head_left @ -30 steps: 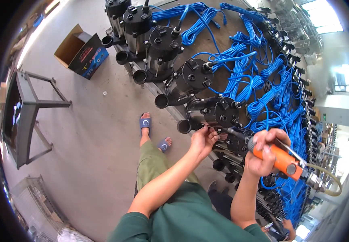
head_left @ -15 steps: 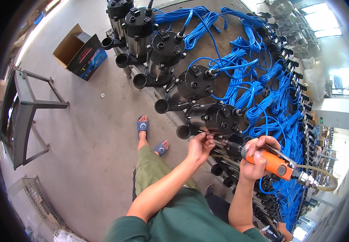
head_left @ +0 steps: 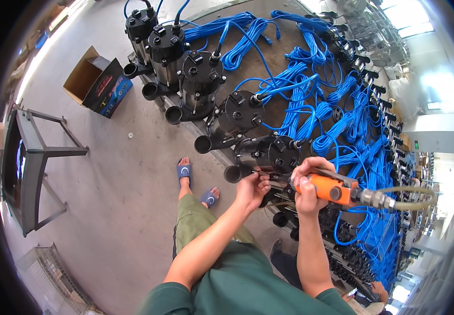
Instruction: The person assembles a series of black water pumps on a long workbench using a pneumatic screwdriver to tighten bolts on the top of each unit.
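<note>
My right hand [head_left: 309,189] is wrapped around an orange air screwdriver [head_left: 332,189], its nose pointing left toward the top end of a black and steel submersible pump [head_left: 269,154]. That pump lies tilted on its side at the table's near edge, its round outlet [head_left: 232,174] facing me. Beside the outlet my left hand [head_left: 252,191] pinches what looks like a thin metal rod along the pump's lower side. The fingers partly hide it. Where the tool's tip meets the pump is hidden by my right hand. A pale hose [head_left: 416,191] runs off the tool's rear coupling.
More pumps [head_left: 200,79] stand in a row along the table [head_left: 221,156]. Bundled blue cables [head_left: 295,100] cover the tabletop behind them. On the floor are an open carton [head_left: 101,84], a metal frame stand [head_left: 38,152] and a wire cage [head_left: 53,278]. Another person's hand [head_left: 379,290] shows at the lower right.
My right hand has brought the air screwdriver left, closer to the pump and my left hand. The left hand keeps its pinch near the outlet. The whole view has shifted slightly.
</note>
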Available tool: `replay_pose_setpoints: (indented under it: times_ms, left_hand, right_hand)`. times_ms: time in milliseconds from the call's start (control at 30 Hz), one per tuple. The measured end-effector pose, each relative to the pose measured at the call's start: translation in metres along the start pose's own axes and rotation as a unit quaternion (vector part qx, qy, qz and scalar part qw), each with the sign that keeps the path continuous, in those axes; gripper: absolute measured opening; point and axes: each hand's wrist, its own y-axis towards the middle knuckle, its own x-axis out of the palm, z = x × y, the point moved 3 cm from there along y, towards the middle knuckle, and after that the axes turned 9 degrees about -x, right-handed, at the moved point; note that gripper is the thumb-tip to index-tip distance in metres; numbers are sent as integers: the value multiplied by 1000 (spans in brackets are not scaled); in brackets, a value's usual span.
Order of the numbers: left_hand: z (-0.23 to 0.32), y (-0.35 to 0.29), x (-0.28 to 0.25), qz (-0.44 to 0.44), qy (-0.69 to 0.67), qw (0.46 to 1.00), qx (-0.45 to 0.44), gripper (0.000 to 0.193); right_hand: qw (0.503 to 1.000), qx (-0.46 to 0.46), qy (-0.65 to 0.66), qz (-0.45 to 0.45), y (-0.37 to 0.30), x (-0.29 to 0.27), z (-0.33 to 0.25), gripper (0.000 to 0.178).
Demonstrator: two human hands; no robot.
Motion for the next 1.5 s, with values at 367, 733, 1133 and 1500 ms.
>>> replay_pose_setpoints:
  times_ms: [367, 733, 1133, 1500]
  left_hand:
    - [66, -50, 46, 56, 727, 451, 515, 125]
    - [61, -34, 53, 45, 757, 483, 438, 91]
    - [60, -16, 33, 36, 823, 351, 445, 44]
    - [54, -29, 46, 22, 759, 394, 517, 63]
  right_hand:
    - [991, -62, 113, -37, 33, 54, -8, 30]
    - [991, 8, 133, -28, 48, 71, -10, 30]
    - [992, -81, 64, 69, 58, 55, -21, 15]
    - [980, -81, 122, 132, 62, 17, -51, 25]
